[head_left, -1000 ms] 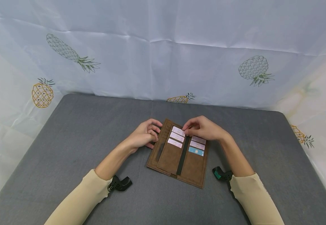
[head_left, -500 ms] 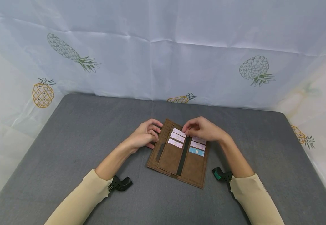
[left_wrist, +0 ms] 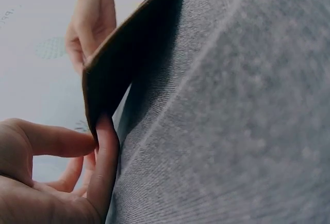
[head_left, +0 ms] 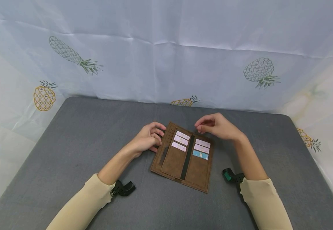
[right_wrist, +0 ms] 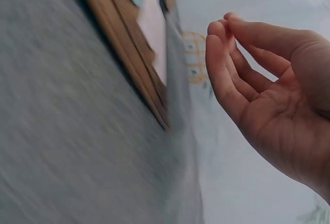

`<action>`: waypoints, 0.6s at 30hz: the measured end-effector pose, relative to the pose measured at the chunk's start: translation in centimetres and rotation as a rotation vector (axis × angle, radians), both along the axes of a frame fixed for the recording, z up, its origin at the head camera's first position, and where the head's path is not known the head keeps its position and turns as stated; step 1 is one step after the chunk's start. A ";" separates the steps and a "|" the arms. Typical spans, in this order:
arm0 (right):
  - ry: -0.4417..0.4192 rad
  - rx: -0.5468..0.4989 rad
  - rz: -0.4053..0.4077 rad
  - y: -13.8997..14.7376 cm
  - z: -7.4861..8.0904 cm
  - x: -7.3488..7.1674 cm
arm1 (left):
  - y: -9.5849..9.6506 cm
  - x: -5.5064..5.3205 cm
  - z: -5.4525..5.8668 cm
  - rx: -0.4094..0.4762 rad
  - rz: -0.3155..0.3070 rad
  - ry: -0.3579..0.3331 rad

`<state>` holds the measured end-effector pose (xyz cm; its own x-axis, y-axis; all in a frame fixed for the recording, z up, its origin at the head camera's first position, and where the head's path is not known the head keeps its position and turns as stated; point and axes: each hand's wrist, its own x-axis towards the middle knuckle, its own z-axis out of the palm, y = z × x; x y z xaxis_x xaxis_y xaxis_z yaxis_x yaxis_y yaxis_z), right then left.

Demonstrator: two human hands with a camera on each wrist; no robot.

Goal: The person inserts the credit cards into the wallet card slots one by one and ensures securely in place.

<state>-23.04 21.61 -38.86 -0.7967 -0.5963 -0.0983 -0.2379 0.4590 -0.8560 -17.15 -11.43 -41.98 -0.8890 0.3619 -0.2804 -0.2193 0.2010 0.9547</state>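
A brown bifold wallet lies opened out, tilted, at the middle of the table. Pinkish cards stick out of slots in its left half. In the right half, more pinkish cards sit above a light blue card with a chip. My left hand pinches the wallet's left edge. In the left wrist view its thumb is on one side and a finger beneath the raised brown edge. My right hand hovers beyond the top right corner, fingers loosely bent, thumb near the fingertips, nothing between them.
Grey cloth covers the table. A pale curtain printed with pineapples hangs behind its far edge. Black wrist-worn devices show at both forearms.
My right hand has left the wallet's top and moved up and right. The upper cards it partly covered now show. My left hand has stayed at the edge.
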 end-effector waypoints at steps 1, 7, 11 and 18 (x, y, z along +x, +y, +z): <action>0.004 -0.002 -0.019 0.4 0.2 0.0 | 0.0 0.0 0.0 0.002 0.009 -0.003; 0.054 0.024 -0.121 2.8 1.8 0.1 | -0.6 -0.2 0.3 0.001 0.074 -0.012; 0.057 0.033 -0.178 3.8 2.9 0.5 | -1.1 -0.4 0.5 -0.007 0.127 0.002; 0.052 0.024 -0.220 4.5 3.9 1.1 | -1.3 -0.7 0.6 -0.016 0.113 -0.012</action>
<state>-21.98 26.12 -35.00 -0.9116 -0.4058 -0.0655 -0.1738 0.5249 -0.8332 -17.82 -12.69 -41.40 -0.9204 0.2546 -0.2965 -0.2531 0.1898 0.9486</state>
